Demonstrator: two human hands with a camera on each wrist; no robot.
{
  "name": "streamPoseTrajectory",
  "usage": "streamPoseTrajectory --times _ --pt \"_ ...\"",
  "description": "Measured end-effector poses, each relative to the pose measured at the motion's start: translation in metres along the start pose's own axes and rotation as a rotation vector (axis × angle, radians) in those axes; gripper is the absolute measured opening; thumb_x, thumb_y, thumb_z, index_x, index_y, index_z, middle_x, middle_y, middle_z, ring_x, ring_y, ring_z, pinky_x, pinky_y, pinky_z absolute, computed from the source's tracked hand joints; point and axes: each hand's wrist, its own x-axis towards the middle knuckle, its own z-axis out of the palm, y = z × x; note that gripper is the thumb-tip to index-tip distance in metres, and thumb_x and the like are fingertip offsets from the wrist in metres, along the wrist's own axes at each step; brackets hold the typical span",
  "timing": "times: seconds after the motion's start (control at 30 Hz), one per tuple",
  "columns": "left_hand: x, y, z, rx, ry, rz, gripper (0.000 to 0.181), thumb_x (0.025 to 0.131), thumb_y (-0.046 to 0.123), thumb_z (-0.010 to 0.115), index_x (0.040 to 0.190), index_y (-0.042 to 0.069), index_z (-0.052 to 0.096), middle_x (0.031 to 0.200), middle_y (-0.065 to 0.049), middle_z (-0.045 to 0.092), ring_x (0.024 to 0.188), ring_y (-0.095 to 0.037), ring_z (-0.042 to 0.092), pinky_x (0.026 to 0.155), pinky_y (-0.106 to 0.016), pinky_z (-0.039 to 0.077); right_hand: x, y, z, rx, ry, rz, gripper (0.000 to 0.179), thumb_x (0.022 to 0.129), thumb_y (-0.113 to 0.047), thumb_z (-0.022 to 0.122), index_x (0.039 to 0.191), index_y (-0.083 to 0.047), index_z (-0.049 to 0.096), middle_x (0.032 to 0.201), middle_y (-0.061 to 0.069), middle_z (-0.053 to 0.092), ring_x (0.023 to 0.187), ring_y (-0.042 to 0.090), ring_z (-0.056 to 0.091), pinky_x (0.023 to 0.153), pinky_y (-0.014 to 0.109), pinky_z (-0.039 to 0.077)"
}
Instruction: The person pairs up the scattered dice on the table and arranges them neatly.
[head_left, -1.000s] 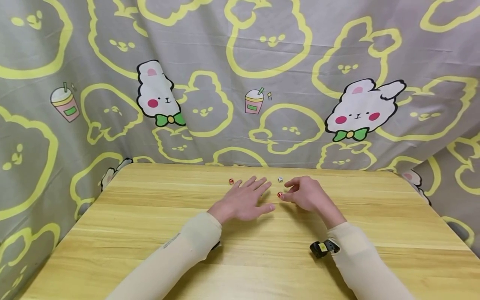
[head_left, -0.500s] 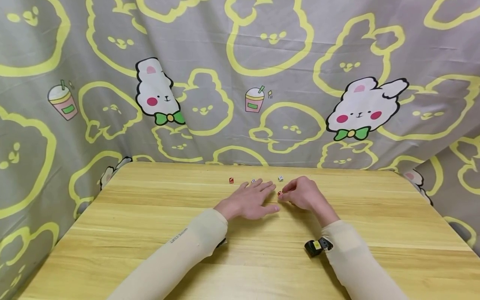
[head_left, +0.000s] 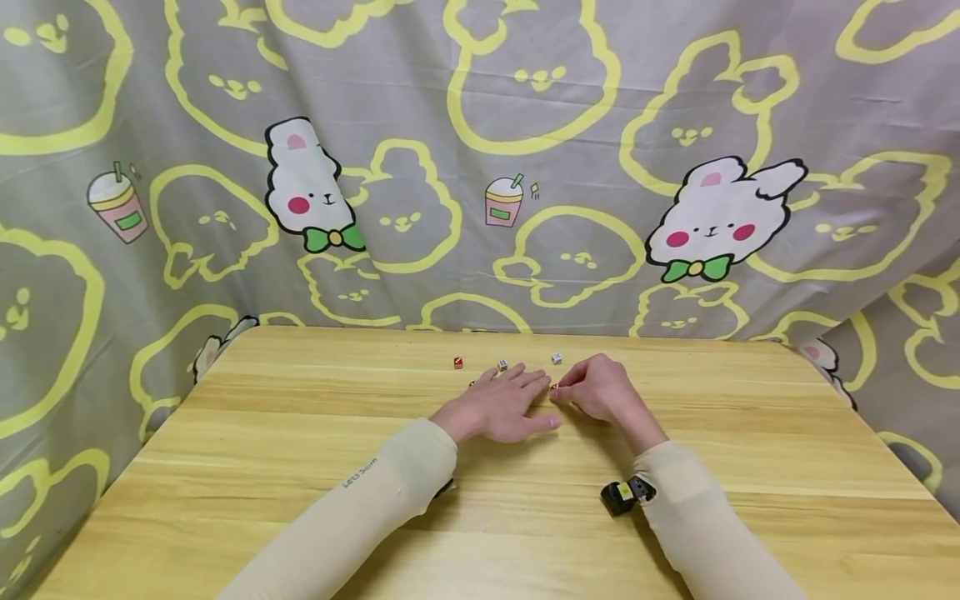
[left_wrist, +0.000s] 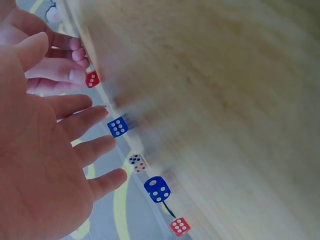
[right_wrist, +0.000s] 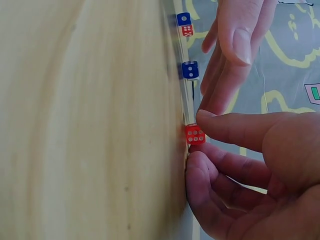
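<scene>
My right hand (head_left: 600, 390) pinches a red die (right_wrist: 195, 134) between thumb and fingers, low at the table surface. Just left of it, my left hand (head_left: 504, 407) is spread palm down with straight fingers, holding nothing. In the left wrist view, a blue die (left_wrist: 118, 127) sits near its fingertips, with a white die (left_wrist: 137, 163), another blue die (left_wrist: 157, 189) and a red die (left_wrist: 180, 226) beyond. From the head view, the left hand hides most of the blue dice. Behind the hands stand a white die (head_left: 503, 365) and a second white die (head_left: 557, 358).
A wooden table (head_left: 300, 483) lies under both hands. At its far edge hangs a grey patterned curtain (head_left: 420, 100). Another red die (head_left: 458, 362) stands at the back left of the row. A black wrist camera (head_left: 622, 497) is strapped to the right sleeve.
My right fingers have closed in on the red die. The left hand has moved slightly right, uncovering the white die behind its fingers and the edge of a die at its left side.
</scene>
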Motion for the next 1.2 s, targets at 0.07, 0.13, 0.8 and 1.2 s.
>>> streamPoseTrajectory --times 0.07,0.13,0.8,1.2 --pt "-0.001 0.0 0.001 0.004 0.0 -0.003 0.08 0.107 0.069 0.037 0.17 0.023 0.022 0.179 0.009 0.019 0.168 -0.022 0.012 0.136 -0.052 0.01 0.0 0.0 0.0 0.0 0.005 -0.007 0.019 0.09 -0.029 0.083 0.095 -0.01 0.082 0.097 0.007 0.079 0.096 0.025 0.066 0.073 0.029 0.049" --pt "-0.001 0.0 0.001 0.005 0.002 -0.003 0.08 0.107 0.069 0.037 0.17 0.023 0.023 0.179 0.009 0.019 0.168 -0.022 0.012 0.136 -0.053 0.011 0.0 0.0 0.0 0.004 0.01 -0.006 0.019 0.09 -0.029 0.084 0.094 -0.01 0.082 0.095 0.006 0.079 0.094 0.025 0.065 0.071 0.028 0.048" --pt "-0.019 -0.003 -0.004 0.001 0.056 0.016 0.073 0.11 0.059 0.044 0.169 0.019 0.03 0.177 0.002 0.029 0.167 -0.026 0.016 0.135 -0.056 0.014 -0.003 -0.008 0.004 -0.043 -0.018 -0.002 0.01 0.09 -0.023 0.084 0.094 -0.015 0.085 0.099 0.004 0.081 0.098 0.024 0.065 0.077 0.031 0.049" --pt "-0.041 -0.003 -0.002 -0.049 0.125 0.005 0.065 0.109 0.052 0.052 0.161 0.014 0.045 0.169 -0.002 0.044 0.161 -0.026 0.034 0.129 -0.056 0.029 -0.014 -0.016 0.009 -0.025 -0.063 -0.018 0.007 0.09 -0.021 0.086 0.093 -0.016 0.085 0.099 0.002 0.081 0.096 0.021 0.065 0.076 0.031 0.05"
